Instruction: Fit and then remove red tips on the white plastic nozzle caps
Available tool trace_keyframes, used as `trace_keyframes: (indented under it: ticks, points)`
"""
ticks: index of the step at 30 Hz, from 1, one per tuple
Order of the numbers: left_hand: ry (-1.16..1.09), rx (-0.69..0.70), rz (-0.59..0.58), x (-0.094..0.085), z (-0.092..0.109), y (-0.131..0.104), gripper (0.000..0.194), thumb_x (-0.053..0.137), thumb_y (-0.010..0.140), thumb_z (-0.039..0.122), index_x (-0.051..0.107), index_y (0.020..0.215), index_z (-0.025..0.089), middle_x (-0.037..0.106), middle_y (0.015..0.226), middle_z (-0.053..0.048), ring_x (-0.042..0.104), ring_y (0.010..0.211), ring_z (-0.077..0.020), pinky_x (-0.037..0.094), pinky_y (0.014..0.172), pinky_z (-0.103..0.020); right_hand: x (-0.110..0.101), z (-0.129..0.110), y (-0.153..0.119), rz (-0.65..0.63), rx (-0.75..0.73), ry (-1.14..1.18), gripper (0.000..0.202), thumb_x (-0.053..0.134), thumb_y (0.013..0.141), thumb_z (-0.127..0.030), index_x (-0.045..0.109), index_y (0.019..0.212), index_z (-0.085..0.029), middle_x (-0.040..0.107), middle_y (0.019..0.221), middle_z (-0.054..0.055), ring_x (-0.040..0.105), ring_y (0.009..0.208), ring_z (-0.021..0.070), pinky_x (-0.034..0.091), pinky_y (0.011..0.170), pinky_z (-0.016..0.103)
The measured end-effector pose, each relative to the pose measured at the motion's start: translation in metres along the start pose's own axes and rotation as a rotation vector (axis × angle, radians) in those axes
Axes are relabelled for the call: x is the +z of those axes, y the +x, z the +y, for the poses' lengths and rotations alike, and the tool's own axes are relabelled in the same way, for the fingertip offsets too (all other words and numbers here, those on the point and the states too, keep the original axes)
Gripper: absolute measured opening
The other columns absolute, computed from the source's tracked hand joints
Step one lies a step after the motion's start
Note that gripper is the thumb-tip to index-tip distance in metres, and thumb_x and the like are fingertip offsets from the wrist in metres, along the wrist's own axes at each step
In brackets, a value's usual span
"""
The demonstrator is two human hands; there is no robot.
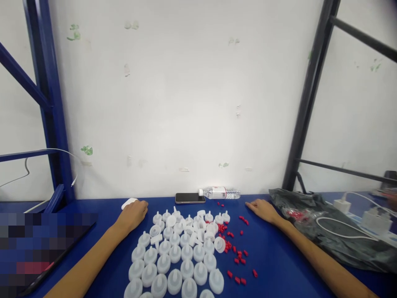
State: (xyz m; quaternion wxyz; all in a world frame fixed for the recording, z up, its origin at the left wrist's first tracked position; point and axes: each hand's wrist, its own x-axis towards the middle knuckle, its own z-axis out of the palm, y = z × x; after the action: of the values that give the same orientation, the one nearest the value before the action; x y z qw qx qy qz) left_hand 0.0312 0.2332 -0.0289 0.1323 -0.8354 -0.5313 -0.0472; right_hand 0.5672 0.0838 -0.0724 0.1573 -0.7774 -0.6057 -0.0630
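Note:
My left hand (135, 213) rests on the blue tabletop left of the white caps, its fingers curled in and nothing visible in them. Just behind it a smooth white object (128, 203) shows in part. On the right, my right hand (263, 210) lies on the table, fingers stretched out and holding nothing. Between my forearms stand many white plastic nozzle caps (174, 253), in rough rows at the front and heaped at the back, some tipped over. Small red tips (237, 258) are scattered along their right side, thickest near the heap.
A dark phone (190, 198) and a clear water bottle (221, 193) lie by the wall. To the right, a dark plastic bag (325, 240) sits beside white chargers (375, 220) with a cable. A blue metal post (51, 99) rises on the left.

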Motion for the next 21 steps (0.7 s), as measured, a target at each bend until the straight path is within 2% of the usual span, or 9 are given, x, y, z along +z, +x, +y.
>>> trace_keyframes:
  ticks: [7, 21]
  points:
    - [-0.003, -0.003, -0.014, 0.0034, -0.0025, 0.0025, 0.027, 0.054, 0.098, 0.04, 0.065, 0.098, 0.015, 0.068, 0.094, -0.004, 0.066, 0.087, -0.0177, 0.054, 0.082, -0.039, 0.0007, 0.0022, 0.0, -0.012, 0.018, 0.044, 0.056, 0.034, 0.096, -0.057, 0.04, 0.054, -0.02, 0.046, 0.052, 0.0, 0.048, 0.051, 0.016, 0.025, 0.053, 0.027]
    - [0.004, -0.002, -0.024, 0.003, -0.0044, 0.0024, 0.025, 0.058, 0.096, 0.04, 0.065, 0.101, 0.016, 0.068, 0.098, -0.004, 0.066, 0.092, -0.0191, 0.054, 0.083, -0.039, 0.0003, 0.0048, 0.0004, -0.002, 0.023, 0.088, 0.052, 0.035, 0.093, -0.056, 0.036, 0.055, -0.02, 0.04, 0.053, -0.001, 0.04, 0.052, 0.0145, 0.024, 0.054, 0.028]
